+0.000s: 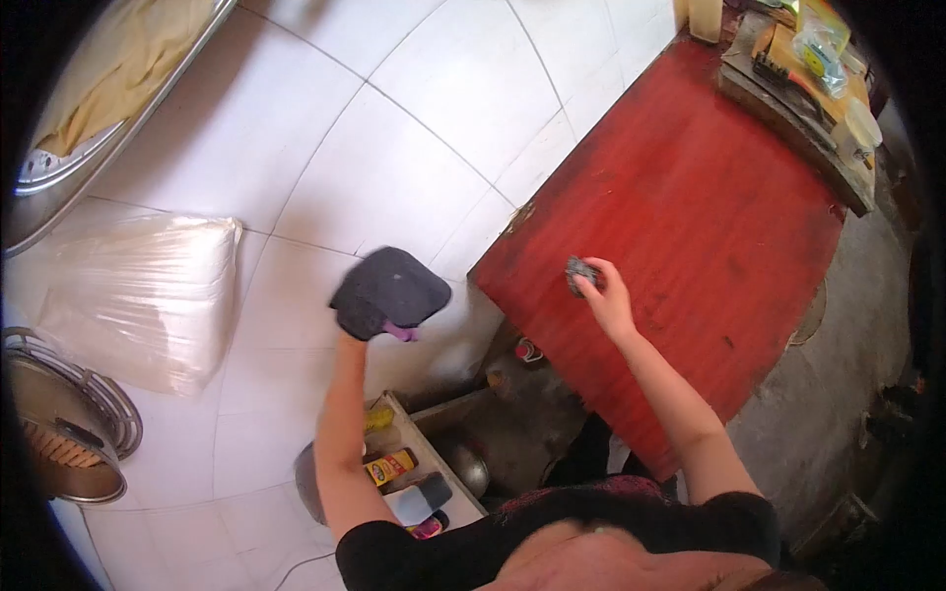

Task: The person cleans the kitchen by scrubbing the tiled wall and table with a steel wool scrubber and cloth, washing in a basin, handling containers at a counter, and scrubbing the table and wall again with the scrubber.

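My left hand [362, 322] is raised over the white tiles and covered by dark material, which hides its fingers. With it goes a flat black pad [404, 286] with rounded corners, like a pot holder; a purple strip pokes out below. Over the near left part of a red board [680, 246], my right hand [609, 295] is closed, thumb and fingers pinching a small grey crumpled scourer [579, 277] that looks like steel wool. Whether the scourer touches the board, I cannot tell.
A wooden ledge [788, 108] with a brush and plastic bags borders the board's far right. At left are a white plastic-wrapped package [148, 295], metal pans [69, 424] and a cloth-lined tray [118, 74]. An open drawer [434, 443] holds bottles near my body.
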Demonstrator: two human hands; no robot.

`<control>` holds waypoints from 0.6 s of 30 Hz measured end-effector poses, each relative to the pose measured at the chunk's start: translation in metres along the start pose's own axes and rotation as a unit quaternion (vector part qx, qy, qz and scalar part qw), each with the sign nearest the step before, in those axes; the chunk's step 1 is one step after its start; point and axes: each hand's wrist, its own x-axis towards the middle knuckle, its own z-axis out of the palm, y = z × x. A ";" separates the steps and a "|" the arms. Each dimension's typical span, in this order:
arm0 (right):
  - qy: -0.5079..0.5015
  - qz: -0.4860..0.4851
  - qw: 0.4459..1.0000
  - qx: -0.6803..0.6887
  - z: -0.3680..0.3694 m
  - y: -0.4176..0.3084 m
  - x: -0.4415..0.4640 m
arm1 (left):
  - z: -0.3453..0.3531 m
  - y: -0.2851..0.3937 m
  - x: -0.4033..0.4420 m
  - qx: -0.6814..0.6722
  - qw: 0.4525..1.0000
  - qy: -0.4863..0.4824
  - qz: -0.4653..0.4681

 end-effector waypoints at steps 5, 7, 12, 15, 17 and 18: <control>-0.086 0.077 0.992 0.041 0.103 0.012 0.042 | -0.117 -0.003 -0.027 -0.136 0.969 0.051 -0.200; -0.028 0.071 0.997 -0.021 0.130 0.022 0.064 | -0.148 0.013 -0.016 0.052 0.981 -0.026 -0.185; 0.195 0.030 0.975 -0.104 0.163 0.025 0.110 | -0.135 -0.008 -0.037 0.089 0.979 -0.024 -0.182; 0.162 -0.014 0.980 -0.113 0.217 0.042 0.051 | -0.123 0.005 -0.033 0.018 0.968 -0.043 -0.247; 0.029 -0.023 0.998 -0.060 0.225 0.044 0.012 | -0.107 -0.016 -0.049 -0.097 0.956 -0.027 -0.274; -0.054 0.008 0.998 -0.010 0.223 0.037 0.000 | -0.105 -0.019 -0.054 -0.110 0.955 -0.023 -0.273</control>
